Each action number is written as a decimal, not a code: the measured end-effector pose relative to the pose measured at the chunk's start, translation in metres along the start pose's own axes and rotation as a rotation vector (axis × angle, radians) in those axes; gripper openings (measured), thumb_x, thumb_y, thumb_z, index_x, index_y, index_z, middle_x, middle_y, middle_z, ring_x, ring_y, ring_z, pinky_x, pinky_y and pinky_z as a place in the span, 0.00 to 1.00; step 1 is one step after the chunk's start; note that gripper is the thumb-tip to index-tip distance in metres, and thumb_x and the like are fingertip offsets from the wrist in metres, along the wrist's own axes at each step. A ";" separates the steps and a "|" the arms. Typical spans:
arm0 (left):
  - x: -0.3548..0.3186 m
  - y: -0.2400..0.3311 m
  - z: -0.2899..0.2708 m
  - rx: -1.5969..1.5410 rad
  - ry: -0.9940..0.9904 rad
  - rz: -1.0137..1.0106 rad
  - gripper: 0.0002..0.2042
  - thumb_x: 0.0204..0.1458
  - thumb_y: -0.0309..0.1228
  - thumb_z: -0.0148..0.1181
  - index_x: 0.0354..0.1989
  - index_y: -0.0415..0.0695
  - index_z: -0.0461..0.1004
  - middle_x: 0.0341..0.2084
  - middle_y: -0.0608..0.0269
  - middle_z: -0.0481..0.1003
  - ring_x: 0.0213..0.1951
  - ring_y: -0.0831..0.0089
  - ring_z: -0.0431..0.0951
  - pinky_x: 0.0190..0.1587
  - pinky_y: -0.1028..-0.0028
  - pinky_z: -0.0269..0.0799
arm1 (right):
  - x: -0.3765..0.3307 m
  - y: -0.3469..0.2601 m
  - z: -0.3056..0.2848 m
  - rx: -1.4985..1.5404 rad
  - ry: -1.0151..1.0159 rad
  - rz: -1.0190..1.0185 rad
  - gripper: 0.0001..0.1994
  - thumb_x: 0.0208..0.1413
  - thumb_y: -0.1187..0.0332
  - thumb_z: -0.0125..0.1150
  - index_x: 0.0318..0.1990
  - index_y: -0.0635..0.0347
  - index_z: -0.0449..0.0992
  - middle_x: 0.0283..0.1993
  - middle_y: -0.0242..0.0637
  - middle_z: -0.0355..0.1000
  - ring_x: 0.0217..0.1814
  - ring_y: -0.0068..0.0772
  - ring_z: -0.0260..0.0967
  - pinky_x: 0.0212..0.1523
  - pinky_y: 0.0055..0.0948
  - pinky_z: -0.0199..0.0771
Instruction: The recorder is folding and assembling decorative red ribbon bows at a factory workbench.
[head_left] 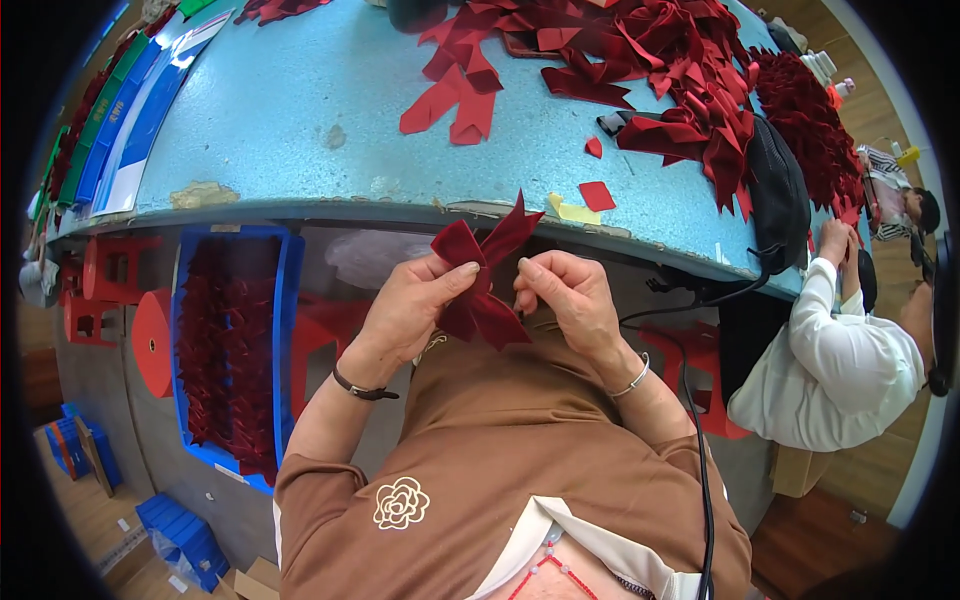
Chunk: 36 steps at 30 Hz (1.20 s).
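At the centre of the view, the dark-red velvet ribbon bow [496, 243] is pinched between the left hand's [412, 300] thumb and fingers, while the right hand [575, 295], at the bow's three o'clock, has thumb and fingertips drawn together, on what I cannot tell. The step appears to be handwork on the bow, and the next move likely calls for a steady left pinch. At nine o'clock, a long blue plastic crate [288, 345] holds rows of dark-red ribbon pieces [228, 340].
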<state>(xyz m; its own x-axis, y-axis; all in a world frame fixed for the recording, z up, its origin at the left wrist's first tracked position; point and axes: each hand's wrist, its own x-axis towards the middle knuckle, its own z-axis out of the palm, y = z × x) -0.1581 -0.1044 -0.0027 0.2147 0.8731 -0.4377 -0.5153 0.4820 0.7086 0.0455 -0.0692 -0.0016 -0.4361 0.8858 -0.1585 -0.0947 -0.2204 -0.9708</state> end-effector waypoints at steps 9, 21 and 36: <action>0.021 0.003 0.025 0.012 -0.057 -0.009 0.11 0.55 0.23 0.54 0.46 0.35 0.72 0.39 0.62 0.76 0.42 0.78 0.74 0.45 0.76 0.71 | 0.007 -0.005 -0.019 -0.002 -0.066 0.068 0.12 0.54 0.71 0.62 0.43 0.67 0.71 0.36 0.32 0.72 0.36 0.16 0.68 0.37 0.16 0.70; 0.037 0.014 0.044 0.230 -0.059 0.096 0.19 0.46 0.14 0.59 0.50 0.35 0.70 0.39 0.62 0.76 0.41 0.77 0.75 0.44 0.77 0.74 | 0.009 -0.008 -0.044 0.112 -0.002 0.109 0.08 0.55 0.74 0.60 0.41 0.67 0.73 0.36 0.32 0.73 0.37 0.18 0.69 0.38 0.18 0.70; 0.054 0.008 0.061 1.390 0.090 1.415 0.18 0.37 0.12 0.62 0.41 0.38 0.75 0.31 0.61 0.76 0.33 0.64 0.74 0.38 0.65 0.68 | -0.005 -0.028 -0.053 0.289 -0.014 0.112 0.14 0.56 0.71 0.59 0.47 0.71 0.71 0.42 0.40 0.74 0.43 0.25 0.72 0.43 0.23 0.72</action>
<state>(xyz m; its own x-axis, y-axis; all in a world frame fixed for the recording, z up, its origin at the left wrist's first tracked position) -0.0997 -0.0494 0.0130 0.2481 0.6328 0.7335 0.6447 -0.6730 0.3625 0.0978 -0.0455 0.0164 -0.4700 0.8442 -0.2577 -0.2945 -0.4252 -0.8558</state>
